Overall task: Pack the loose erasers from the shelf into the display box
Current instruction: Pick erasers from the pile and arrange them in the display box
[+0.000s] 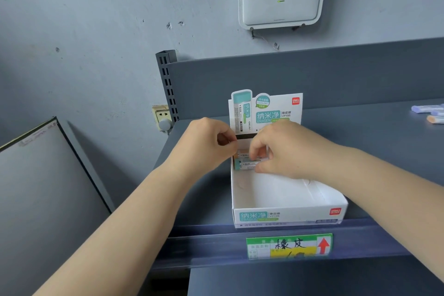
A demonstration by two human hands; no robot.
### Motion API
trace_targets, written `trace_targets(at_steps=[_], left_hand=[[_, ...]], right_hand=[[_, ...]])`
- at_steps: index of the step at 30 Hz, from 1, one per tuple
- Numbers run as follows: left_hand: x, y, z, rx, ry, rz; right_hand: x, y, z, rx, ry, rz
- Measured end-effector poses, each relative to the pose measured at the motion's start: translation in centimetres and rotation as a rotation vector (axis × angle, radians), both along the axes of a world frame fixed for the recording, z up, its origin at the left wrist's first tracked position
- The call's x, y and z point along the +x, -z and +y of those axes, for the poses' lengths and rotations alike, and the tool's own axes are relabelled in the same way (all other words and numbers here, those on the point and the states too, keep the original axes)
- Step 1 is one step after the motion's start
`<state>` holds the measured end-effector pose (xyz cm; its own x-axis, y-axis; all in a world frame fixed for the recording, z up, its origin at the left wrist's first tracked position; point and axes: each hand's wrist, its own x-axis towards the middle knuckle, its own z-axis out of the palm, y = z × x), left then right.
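Now: erasers go in at the box's back

Sleeved erasers (246, 162) lie at the back of the white display box (288, 217) on the grey shelf (360, 151). Right hand (281, 149) pinches one; left hand (206, 144), fingers curled, pinches the box's left wall. Loose erasers (428, 113) lie far right

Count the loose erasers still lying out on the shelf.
3 visible: two purple-tipped erasers and an orange-tipped one, clustered at the shelf's far right edge. More may lie beyond the frame.
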<state>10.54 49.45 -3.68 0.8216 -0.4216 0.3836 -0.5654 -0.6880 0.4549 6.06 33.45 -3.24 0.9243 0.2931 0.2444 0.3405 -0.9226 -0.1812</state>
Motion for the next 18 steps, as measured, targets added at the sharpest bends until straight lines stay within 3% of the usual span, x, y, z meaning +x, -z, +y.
trace_targets(at_steps=[11, 18], left_hand=[[-0.3, -0.2, 0.1, 0.010, -0.019, -0.069], [-2.3, -2.4, -1.6, 0.202, 0.003, -0.503]], right_hand=[[-0.3, -0.9, -0.4, 0.008, 0.053, -0.060], [-3.2, -2.6, -2.5, -0.179, 0.204, -0.364]])
